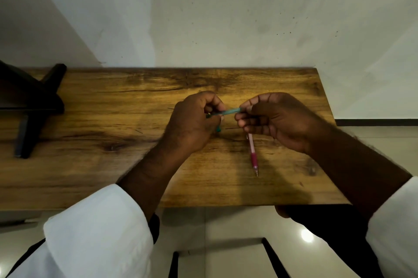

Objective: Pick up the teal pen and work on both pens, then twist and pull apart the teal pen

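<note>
Both hands are raised a little over the wooden table [113, 164], holding a teal pen [229, 111] between them. My left hand [192, 121] grips its left part with curled fingers, and a small teal piece [218, 129] pokes out under that hand. My right hand [273, 119] pinches the pen's right end between thumb and fingers. A pink pen [252, 153] lies on the table just below my right hand, its tip pointing toward me. The middle of the teal pen is blurred.
A dark stand with angled legs [34, 108] sits on the table's left end. The table backs onto a pale wall [226, 17]. Its right edge [328, 119] and near edge drop to a glossy tiled floor [226, 232].
</note>
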